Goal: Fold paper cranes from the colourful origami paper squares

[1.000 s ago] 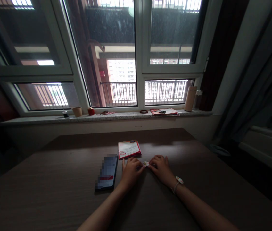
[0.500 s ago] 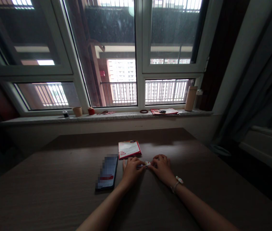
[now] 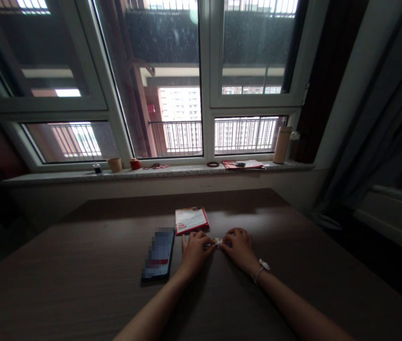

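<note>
Between my two hands, at the middle of the dark table [image 3: 90, 265], is a small white piece with coloured marks [image 3: 218, 243], perhaps paper; its exact kind is too small to make out. My left hand [image 3: 197, 251] pinches its left end between thumb and fingers. At its right end, my right hand [image 3: 239, 247] grips it the same way, with a bracelet [image 3: 261, 270] on the wrist. Just beyond my left hand lies a stack of red-edged printed cards or booklets [image 3: 191, 219]. A phone [image 3: 160, 253] rests to the left of that hand.
Along the stone windowsill [image 3: 183, 171] stand a small dark bottle [image 3: 97, 168], a tan cup [image 3: 114, 165], a red spool-like item [image 3: 135, 164], a dark ring [image 3: 213, 164], red-and-white papers [image 3: 248, 165] with scissors [image 3: 236, 164], and a tan flask [image 3: 281, 146].
Almost nothing differs. Both hands keep their pinch on the small white piece, with only a slight shift of the fingers.
</note>
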### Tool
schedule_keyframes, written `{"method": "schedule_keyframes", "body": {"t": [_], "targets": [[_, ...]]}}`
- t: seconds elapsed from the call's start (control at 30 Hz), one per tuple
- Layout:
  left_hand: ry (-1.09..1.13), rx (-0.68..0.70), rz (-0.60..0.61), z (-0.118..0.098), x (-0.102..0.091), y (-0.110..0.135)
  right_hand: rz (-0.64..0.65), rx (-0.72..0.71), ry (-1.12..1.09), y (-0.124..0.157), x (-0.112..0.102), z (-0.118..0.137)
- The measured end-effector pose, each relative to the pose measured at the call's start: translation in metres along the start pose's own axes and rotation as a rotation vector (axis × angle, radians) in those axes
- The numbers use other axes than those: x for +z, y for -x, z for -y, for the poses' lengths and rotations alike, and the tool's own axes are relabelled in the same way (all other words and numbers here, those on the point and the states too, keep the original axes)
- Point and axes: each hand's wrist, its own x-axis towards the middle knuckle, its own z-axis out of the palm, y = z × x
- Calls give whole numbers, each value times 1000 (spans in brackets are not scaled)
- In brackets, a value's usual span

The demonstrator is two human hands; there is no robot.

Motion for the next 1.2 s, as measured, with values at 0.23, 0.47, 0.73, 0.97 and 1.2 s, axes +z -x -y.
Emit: {"method": "schedule_keyframes", "body": {"t": [0.23,0.47,0.73,0.97,1.2], "targets": [[-16,-16,-14,1,0,1,4,19,21,-1,-2,2],[-48,-46,-62,2,3,1,14,30,42,-1,1,2],[-50,-62,-48,3,5,1,-1,-26,38,3,-1,3],[-46,-66,-39,2,4,0,9,24,23,-2,3,1],[-43,-61,-38,3,2,0,33,77,-21,-6,2,1]]}}
